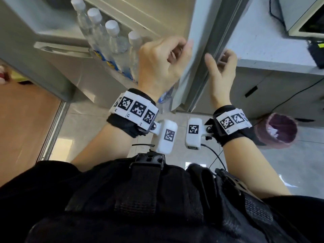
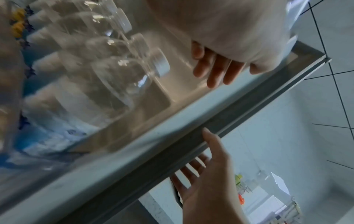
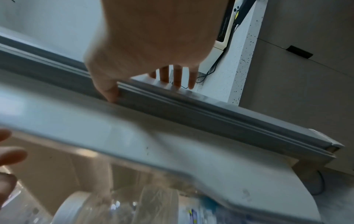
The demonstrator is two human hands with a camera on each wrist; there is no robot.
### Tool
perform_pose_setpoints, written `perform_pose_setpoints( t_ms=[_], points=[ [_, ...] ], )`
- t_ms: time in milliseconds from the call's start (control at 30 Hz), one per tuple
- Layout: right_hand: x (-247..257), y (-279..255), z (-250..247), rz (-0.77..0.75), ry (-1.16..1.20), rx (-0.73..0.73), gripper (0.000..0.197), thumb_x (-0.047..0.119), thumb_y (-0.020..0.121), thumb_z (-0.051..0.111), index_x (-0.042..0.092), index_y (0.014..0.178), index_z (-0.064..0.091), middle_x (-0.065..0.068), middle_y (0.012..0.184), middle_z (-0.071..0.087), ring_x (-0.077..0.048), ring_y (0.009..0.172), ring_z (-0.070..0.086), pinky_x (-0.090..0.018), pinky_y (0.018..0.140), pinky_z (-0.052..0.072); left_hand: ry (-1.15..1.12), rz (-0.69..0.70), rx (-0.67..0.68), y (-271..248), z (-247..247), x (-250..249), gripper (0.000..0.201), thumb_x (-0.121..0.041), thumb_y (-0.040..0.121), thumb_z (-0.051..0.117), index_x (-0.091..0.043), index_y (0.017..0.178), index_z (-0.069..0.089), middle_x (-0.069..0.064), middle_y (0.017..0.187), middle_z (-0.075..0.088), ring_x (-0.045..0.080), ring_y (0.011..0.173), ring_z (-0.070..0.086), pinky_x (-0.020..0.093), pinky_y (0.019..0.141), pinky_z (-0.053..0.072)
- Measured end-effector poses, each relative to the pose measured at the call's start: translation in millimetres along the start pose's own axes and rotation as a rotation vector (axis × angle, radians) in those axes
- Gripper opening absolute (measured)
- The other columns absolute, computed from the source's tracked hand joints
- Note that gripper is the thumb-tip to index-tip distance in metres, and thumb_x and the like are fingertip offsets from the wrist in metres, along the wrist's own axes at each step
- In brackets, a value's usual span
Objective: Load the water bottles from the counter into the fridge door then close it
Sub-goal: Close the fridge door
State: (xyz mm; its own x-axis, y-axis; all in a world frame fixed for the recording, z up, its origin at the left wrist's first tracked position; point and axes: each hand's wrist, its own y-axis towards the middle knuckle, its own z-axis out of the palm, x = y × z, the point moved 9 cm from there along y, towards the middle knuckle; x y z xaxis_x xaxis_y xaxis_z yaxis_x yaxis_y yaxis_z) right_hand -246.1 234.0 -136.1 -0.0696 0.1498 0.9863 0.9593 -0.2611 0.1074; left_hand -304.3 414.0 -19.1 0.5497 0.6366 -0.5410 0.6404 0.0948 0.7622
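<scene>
1. Water bottles (image 1: pixel 107 41): four w/ white caps, standing in a row in the fridge door (image 1: pixel 198 55) shelf; loading looks done, door open.
2. Left hand (image 1: pixel 161 65): on the inner side of the door edge, fingers loosely bent, holding nothing. In the left wrist view its fingertips (image 2: pixel 216 72) hang just beside the inner liner; contact cannot be told.
3. Right hand (image 1: pixel 221 74): on the outer side of the same edge. In the right wrist view the thumb (image 3: pixel 110 92) presses on the grey gasket strip (image 3: pixel 210 115), fingers straight and passing behind the edge; no clamped grip seen.
4. Step in hand (judged): swinging the door shut.
5. Risk A: the left hand is between door and cabinet; if not withdrawn, fingers get pinched as the door seats.
6. Risk B: right thumb on the gasket; same pinch, or an incomplete seal.
7. Risk C: a hard swing may rock or topple the bottles, esp. if the shelf rail is low.
8. Surroundings: white counter (image 1: pixel 273 42) right of the door, w/ an appliance (image 1: pixel 301 14) and black cables; pink-lined bin (image 1: pixel 278 128) on the tiled floor, near the right wrist. Nothing seen in the door's path except the hands.
</scene>
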Motion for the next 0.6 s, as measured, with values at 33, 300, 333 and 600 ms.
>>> perform_pose_setpoints(
  t_ms=[33,300,333,600],
  points=[
    [0.9,-5.5,0.8,-0.006,-0.005,0.021,0.055,0.05,0.07,0.065,0.015,0.109,0.049,-0.008,0.109,0.058,-0.01,0.092,0.054,-0.015,0.084,0.045,-0.014,0.007,0.004,-5.0,-1.7,-4.5,0.026,-0.021,0.087,0.059,-0.006,0.067,0.067,0.004,0.051,0.063,0.01,0.045,0.05,0.017,0.048,0.037],
    [26.2,-67.6,29.4,-0.097,-0.093,0.221,0.045,0.05,0.06,0.075,0.024,0.086,0.05,0.014,0.08,0.054,-0.002,0.074,0.05,-0.011,0.069,0.041,-0.063,-0.093,-0.076,-48.3,-48.0,-1.2,0.017,-0.02,0.083,0.066,-0.003,0.084,0.068,0.007,0.072,0.069,0.011,0.047,0.057,0.023,0.044,0.048],
    [28.2,-74.8,35.6,-0.102,-0.091,0.25,0.049,0.05,0.059,0.076,0.02,0.088,0.051,0.01,0.081,0.055,-0.006,0.074,0.05,-0.014,0.069,0.042,-0.058,-0.107,-0.077,-54.0,-56.1,0.9,0.02,-0.022,0.083,0.068,-0.002,0.086,0.068,0.008,0.074,0.069,0.011,0.046,0.058,0.02,0.043,0.045],
    [42.0,-128.7,139.9,-0.084,-0.166,0.832,0.084,0.055,0.052,0.085,-0.004,0.101,0.049,-0.026,0.102,0.066,-0.039,0.088,0.062,-0.052,0.086,0.054,0.21,-0.261,-0.247,-89.3,-149.2,21.9,0.038,-0.033,0.081,0.06,0.004,0.087,0.057,0.021,0.066,0.058,0.02,0.061,0.048,0.02,0.057,0.039]
  ],
)
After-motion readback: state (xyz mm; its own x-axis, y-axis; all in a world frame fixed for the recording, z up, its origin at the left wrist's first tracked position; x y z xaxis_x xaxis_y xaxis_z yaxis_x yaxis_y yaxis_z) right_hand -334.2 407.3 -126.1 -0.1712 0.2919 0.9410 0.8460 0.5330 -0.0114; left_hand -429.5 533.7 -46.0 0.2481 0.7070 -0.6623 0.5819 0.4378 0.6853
